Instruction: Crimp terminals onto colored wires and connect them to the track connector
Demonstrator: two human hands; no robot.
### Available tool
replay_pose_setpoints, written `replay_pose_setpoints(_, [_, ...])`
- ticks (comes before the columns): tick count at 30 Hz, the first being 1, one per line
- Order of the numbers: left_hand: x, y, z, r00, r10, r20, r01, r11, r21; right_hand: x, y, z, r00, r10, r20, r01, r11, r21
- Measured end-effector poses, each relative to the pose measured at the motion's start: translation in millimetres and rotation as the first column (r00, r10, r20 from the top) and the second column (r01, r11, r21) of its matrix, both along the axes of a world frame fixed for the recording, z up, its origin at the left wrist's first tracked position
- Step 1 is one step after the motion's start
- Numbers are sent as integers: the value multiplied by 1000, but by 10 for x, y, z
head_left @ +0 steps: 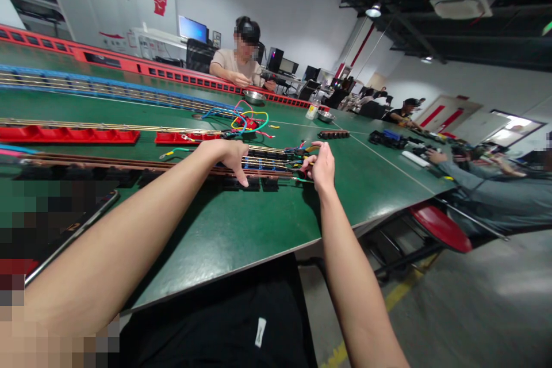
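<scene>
My left hand (235,156) lies over long copper-coloured rails (198,165) seated in black and blue holders, its thumb pointing down the near side. It grips this rail assembly, though most of its fingers are hidden. At the right end of the rails, my right hand (322,165) has its fingers curled in among short coloured wires (301,152). What sits between those fingers is too small to make out. A green wire with a yellow sleeve (175,152) sticks out left of my left hand.
Red holders (86,135) and a blue rail strip (107,87) lie farther back on the green table (241,236). Coloured wires (252,122) lie in a loose tangle beyond my hands. A metal bowl (254,97) stands near a seated person opposite; another person's sleeve (487,178) reaches in at right.
</scene>
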State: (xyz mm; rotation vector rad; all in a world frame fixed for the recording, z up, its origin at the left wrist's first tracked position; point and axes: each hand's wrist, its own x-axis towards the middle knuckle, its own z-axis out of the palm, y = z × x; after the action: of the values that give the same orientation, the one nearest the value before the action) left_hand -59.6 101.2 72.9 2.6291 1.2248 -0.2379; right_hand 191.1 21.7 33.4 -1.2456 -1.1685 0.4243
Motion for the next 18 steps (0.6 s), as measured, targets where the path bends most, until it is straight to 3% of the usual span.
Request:
replay_pose_setpoints(5, [5,0,1,1000,2,-9,-2,1000,7,7,2,32,971,-1,-240,-5,1000,-27])
replay_pose_setpoints(10, [8,-4,4,1000,4,-5,-4,1000,5,22,5,74,939,-51,-341,27,997,-76])
replay_pose_setpoints(12, [7,3,-1,1000,9,-2,-9,1000,-1,3,-1,72,960,-43,-276,23,997,-73])
replay_pose_setpoints(15, [-1,14,-11,1000,19,-5,-19,999,-27,-54,-17,30,999,-33,-13,32,999,-35])
replay_pose_setpoints(18, [-3,-1,-9,1000,15,26,-14,999,-38,-101,-37,-29,958,-75,276,78,997,-1])
